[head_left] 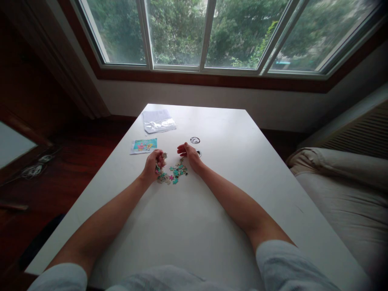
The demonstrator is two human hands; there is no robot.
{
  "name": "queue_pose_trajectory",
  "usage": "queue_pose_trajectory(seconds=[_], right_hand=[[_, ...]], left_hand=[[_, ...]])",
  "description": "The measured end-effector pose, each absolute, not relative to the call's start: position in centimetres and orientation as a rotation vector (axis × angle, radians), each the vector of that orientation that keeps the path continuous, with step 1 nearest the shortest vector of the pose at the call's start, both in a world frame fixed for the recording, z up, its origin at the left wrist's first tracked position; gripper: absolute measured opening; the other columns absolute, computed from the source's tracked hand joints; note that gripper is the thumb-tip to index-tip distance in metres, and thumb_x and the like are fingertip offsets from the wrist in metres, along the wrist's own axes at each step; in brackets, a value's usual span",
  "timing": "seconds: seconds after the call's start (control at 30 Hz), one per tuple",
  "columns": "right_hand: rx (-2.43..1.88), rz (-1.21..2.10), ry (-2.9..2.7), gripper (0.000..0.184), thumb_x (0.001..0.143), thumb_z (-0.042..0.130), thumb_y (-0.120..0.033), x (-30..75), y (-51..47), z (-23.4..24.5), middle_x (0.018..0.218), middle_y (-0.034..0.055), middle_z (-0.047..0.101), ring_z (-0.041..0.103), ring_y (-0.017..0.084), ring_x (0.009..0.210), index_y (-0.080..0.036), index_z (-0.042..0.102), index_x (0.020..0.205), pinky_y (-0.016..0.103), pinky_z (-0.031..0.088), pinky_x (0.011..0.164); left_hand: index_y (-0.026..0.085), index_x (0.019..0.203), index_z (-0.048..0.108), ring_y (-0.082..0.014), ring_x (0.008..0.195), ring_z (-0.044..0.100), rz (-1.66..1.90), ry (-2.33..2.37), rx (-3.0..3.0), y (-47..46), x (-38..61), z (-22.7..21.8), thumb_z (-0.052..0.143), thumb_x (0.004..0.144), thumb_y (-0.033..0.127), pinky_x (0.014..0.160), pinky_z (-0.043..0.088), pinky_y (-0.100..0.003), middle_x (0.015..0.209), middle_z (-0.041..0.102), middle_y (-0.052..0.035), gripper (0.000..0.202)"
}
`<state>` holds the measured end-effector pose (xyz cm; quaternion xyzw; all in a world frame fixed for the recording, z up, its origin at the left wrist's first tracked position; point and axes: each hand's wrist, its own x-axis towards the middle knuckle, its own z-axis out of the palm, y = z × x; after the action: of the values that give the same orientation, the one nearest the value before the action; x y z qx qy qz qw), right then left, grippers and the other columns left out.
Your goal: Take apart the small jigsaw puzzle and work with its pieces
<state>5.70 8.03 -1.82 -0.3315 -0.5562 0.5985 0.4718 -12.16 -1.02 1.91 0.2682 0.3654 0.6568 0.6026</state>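
My left hand (150, 165) is curled around a clump of jigsaw puzzle pieces (157, 169), some of which poke out past the fingers. A loose heap of small puzzle pieces (179, 169), mostly teal with some pink and pale ones, lies on the white table (182, 218) between my hands. Across the heap, my right hand (191, 155) is held with its palm turned inward and fingers stretched toward the left; I see nothing in it. A small colourful picture card (145, 144) with cartoon figures lies just beyond my left hand.
Farther back on the left rests a clear plastic bag (159, 121) with white paper. Two round black-and-white pieces, one of them an oval disc (195, 140), lie by my right hand. A beige padded seat (339, 190) stands right of the table; a window is ahead.
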Motion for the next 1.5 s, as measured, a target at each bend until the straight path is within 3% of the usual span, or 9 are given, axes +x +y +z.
queue_pose_trajectory(seconds=[0.4,0.8,1.03,1.5], right_hand=[[-0.831,1.474,-1.371,0.067,0.087,0.047,-0.081,5.87,7.92,-1.52,0.087,0.0080,0.069,0.064,0.018,0.083,-0.017,0.069,0.093,0.030,0.049,0.073],[-0.843,1.481,-1.381,0.069,0.086,0.045,-0.082,5.91,8.02,-1.75,0.089,0.0081,0.069,0.064,0.018,0.083,-0.017,0.068,0.094,0.029,0.049,0.074],[-0.821,1.486,-1.367,0.067,0.087,0.048,-0.080,5.86,8.05,-1.85,0.086,0.0080,0.069,0.064,0.018,0.082,-0.017,0.069,0.092,0.030,0.048,0.073],[-0.823,1.483,-1.379,0.067,0.086,0.047,-0.081,5.89,7.74,-1.33,0.087,0.0079,0.069,0.064,0.018,0.082,-0.018,0.068,0.092,0.030,0.049,0.073]], left_hand=[[0.016,0.077,0.061,-0.0044,0.040,0.035,1.522,0.749,0.566,-0.85,-12.94,2.02,0.065,0.075,0.029,0.040,0.025,-0.020,0.056,0.043,0.0067,0.014],[0.017,0.081,0.064,-0.0074,0.047,0.039,1.516,0.767,0.584,-1.00,-12.97,1.98,0.063,0.078,0.045,0.045,0.031,-0.022,0.060,0.043,0.0046,0.028],[0.017,0.081,0.065,-0.0081,0.049,0.043,1.520,0.694,0.585,-1.03,-12.87,1.96,0.063,0.079,0.045,0.049,0.037,-0.023,0.061,0.045,0.0038,0.028],[0.017,0.081,0.066,-0.0079,0.048,0.041,1.504,0.746,0.655,-1.31,-12.49,2.39,0.062,0.082,0.052,0.049,0.035,-0.023,0.059,0.044,0.0040,0.035]])
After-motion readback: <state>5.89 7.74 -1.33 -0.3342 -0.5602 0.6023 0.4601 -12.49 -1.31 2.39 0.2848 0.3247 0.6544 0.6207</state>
